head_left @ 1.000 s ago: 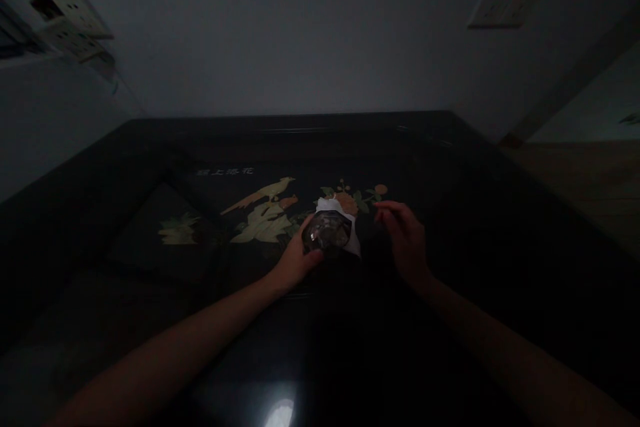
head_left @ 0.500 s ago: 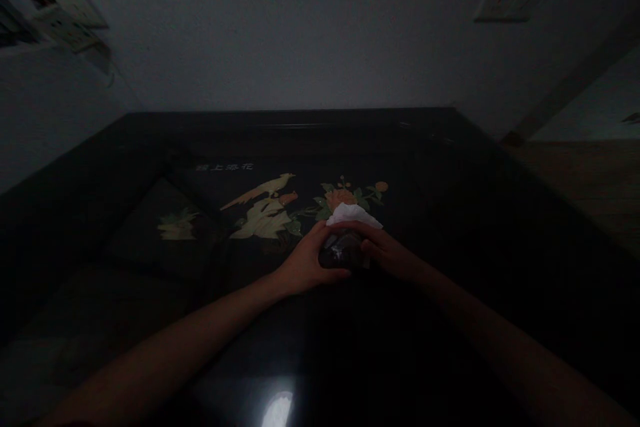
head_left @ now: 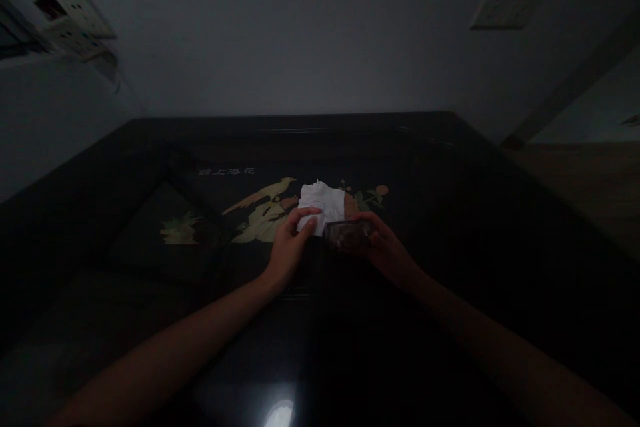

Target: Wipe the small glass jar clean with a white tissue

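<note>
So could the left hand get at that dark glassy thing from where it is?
Probably yes: the left hand pinches the white tissue close beside the glassy object, though the right hand holds it.

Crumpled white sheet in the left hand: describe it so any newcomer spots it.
On the glossy black table, find the yellow bird design. Right of it, the left hand pinches a crumpled white sheet, paler than the dark, shiny object alongside.

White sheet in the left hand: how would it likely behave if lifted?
The white sheet looks thin and creased, so it would probably flop. Its uneven top edge hints at tissue, perhaps easily torn. The end beyond the left hand may droop.
</note>
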Motion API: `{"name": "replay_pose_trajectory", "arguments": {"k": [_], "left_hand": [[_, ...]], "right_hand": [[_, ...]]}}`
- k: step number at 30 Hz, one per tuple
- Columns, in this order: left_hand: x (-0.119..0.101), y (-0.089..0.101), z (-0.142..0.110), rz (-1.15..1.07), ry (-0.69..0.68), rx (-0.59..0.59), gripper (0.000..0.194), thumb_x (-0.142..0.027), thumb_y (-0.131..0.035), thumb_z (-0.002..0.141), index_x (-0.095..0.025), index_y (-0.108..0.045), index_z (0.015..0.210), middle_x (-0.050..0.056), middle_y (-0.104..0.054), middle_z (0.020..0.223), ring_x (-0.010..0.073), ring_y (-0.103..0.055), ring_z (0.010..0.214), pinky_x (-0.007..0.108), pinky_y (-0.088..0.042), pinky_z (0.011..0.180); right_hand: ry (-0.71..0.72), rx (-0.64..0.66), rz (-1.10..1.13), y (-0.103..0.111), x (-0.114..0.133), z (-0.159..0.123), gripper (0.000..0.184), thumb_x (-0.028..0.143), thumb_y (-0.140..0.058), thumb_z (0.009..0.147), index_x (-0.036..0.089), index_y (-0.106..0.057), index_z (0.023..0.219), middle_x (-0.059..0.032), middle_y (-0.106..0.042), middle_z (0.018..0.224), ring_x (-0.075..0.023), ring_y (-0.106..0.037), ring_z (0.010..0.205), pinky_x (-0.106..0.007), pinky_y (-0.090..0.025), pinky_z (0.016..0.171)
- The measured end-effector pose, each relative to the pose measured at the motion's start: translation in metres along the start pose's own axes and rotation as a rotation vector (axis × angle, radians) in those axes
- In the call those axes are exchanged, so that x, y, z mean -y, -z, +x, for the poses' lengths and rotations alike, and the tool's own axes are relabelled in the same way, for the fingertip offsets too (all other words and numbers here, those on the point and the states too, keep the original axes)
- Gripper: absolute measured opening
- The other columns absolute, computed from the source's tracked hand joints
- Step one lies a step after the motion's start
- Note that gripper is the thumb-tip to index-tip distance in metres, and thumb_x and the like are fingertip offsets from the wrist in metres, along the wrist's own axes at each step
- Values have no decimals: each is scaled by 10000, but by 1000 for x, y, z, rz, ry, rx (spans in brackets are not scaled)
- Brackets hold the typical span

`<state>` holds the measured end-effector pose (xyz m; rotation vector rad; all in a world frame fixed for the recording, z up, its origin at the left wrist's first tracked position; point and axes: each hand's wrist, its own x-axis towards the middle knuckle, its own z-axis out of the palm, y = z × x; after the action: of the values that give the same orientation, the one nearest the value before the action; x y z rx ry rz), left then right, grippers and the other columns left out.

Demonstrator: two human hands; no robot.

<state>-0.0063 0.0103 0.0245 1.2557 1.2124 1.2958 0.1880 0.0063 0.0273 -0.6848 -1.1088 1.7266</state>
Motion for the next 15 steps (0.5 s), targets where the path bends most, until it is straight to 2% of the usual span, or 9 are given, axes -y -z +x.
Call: {"name": "replay_pose_trajectory", "arguments": {"k": [2,4,6,9,11,13,15], "left_hand": [[-4,0,2,-23,-31,-63,333,-351,-664,764,-219,-610,1065,39,-629,1059,184,-607,900,275,-489,718],[-10,0,4,-87,-91,-108,503,-287,-703,726,-246,-517,1191,49,-628,1101,191,-612,942,291,-497,743],[-17,0,6,-163,-105,-135,618,-249,-735,689,-248,-438,1232,51,-653,1041,185,-631,892,297,-503,732],[-24,-1,7,-260,-20,-159,498,-236,-766,648,-220,-466,1044,-3,-663,842,135,-622,696,247,-487,639],[-25,-3,5,-308,40,-118,377,-248,-764,653,-203,-484,901,-38,-632,744,99,-582,613,212,-460,596],[-24,-4,2,-321,77,-34,285,-280,-741,688,-190,-524,848,-40,-623,734,93,-573,626,205,-455,611],[-20,-6,-3,-321,97,32,243,-322,-709,723,-189,-575,876,-23,-643,812,113,-596,719,224,-470,681]], "right_hand": [[24,-25,71,1,-1,2,465,513,-763,657,285,-595,1025,-21,-642,1041,-203,-644,929,-378,-541,808],[46,-36,114,2,-1,4,450,481,-777,657,290,-603,1026,-21,-649,1062,-208,-645,958,-396,-536,840],[65,-39,134,3,-1,5,462,471,-778,660,285,-608,1047,-35,-645,1115,-224,-636,998,-422,-529,867],[60,-50,147,4,-2,6,494,472,-777,659,273,-615,1082,-51,-630,1186,-242,-612,1054,-450,-515,896],[50,-52,157,3,-3,6,495,477,-773,662,258,-629,1081,-53,-644,1171,-241,-609,1063,-460,-493,929],[46,-45,168,0,-3,6,482,484,-770,662,239,-651,1059,-52,-673,1117,-237,-618,1046,-466,-466,967],[45,-38,178,-5,-5,6,474,492,-771,656,226,-669,1035,-51,-695,1068,-232,-629,1021,-462,-448,990]]}}
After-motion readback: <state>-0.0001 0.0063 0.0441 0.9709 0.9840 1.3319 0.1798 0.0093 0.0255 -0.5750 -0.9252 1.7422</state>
